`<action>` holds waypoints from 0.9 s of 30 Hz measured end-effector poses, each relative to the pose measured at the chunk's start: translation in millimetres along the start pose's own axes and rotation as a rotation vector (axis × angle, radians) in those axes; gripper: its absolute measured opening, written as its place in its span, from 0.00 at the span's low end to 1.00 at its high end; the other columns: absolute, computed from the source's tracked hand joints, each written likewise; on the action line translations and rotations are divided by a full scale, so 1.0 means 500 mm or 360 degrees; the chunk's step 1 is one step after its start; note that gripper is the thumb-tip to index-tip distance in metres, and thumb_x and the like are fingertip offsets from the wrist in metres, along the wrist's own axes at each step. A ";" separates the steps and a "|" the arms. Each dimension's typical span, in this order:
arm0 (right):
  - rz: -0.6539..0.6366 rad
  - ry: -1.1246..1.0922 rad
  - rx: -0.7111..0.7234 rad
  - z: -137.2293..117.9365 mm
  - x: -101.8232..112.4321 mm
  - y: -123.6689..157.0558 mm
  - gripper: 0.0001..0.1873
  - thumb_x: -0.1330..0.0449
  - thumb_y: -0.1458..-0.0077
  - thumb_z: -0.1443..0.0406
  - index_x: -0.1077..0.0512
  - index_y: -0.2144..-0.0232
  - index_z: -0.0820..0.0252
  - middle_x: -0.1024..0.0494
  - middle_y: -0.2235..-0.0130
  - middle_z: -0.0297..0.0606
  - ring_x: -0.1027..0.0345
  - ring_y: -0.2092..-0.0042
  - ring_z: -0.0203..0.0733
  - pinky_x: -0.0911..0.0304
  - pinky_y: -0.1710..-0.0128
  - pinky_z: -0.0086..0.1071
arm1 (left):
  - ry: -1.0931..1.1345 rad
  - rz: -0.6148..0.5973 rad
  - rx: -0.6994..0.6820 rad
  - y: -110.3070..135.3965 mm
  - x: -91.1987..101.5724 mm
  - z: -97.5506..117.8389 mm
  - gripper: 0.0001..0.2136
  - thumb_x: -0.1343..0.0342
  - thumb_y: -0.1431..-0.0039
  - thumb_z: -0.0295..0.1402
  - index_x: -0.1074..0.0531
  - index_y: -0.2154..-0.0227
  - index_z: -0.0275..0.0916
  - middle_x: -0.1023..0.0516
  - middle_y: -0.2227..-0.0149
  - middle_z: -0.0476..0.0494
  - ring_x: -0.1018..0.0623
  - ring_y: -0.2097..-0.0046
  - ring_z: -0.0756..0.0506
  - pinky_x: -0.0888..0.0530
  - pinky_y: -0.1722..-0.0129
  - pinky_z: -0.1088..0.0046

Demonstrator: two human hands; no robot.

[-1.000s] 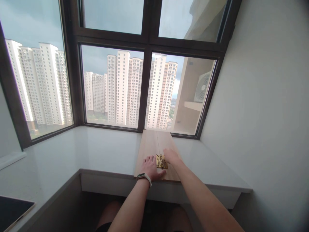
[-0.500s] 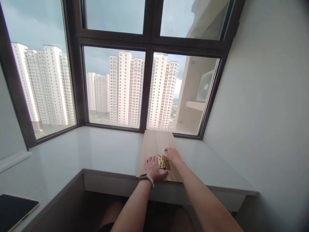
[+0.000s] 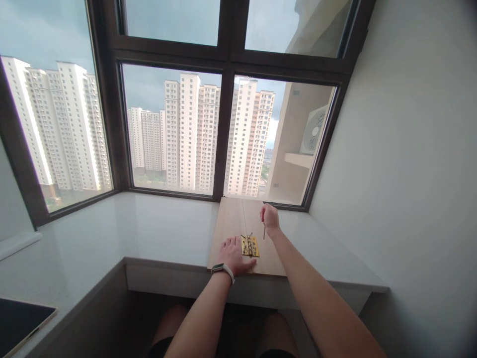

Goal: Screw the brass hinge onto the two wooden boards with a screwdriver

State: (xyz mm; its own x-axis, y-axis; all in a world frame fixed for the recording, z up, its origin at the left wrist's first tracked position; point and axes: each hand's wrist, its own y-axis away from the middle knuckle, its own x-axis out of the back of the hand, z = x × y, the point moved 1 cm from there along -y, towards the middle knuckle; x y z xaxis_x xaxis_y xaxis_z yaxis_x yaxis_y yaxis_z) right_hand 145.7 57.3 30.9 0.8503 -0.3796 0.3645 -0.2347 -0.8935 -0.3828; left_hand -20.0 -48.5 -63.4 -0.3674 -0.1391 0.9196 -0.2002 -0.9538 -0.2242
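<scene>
A gold-coloured hinge lies unfolded on two pale wooden boards, along the seam between them. Two small dark screws appear to stick up at its far edge. My left hand, with a wristband, rests flat on the left board, fingers stretched out beside the hinge and thumb across its near side. Above the right board, beyond the hinge, my right hand is closed around a thin rod-like tool that points down. Its tip is apart from the hinge, and its exact kind is too small to make out.
The boards lie on a white window ledge, reaching from its front edge to the dark window frame. A dark flat device sits at the lower left. A white wall rises on the right.
My right hand has lifted off the hinge and moved away toward the window, the thin tool now pointing down from the fist. My left hand stays flat on the board.
</scene>
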 end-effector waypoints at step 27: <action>0.0469 -0.0869 -0.0098 0.059 -0.019 0.053 0.09 0.55 0.48 0.61 0.50 0.78 0.51 0.41 0.82 0.28 0.43 0.80 0.36 0.44 0.79 0.30 | -0.0008 0.0004 -0.0011 0.000 -0.001 0.001 0.50 0.56 0.50 0.67 0.47 0.32 0.35 0.40 0.33 0.33 0.43 0.33 0.30 0.45 0.35 0.53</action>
State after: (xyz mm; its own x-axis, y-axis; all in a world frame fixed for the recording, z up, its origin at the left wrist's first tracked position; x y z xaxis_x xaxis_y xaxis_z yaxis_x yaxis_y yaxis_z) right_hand 145.4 44.5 -7.8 0.8600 -0.4492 -0.2419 -0.5090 -0.7883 -0.3457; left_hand -19.4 -48.7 -63.4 -0.3634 -0.1429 0.9206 -0.2057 -0.9514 -0.2289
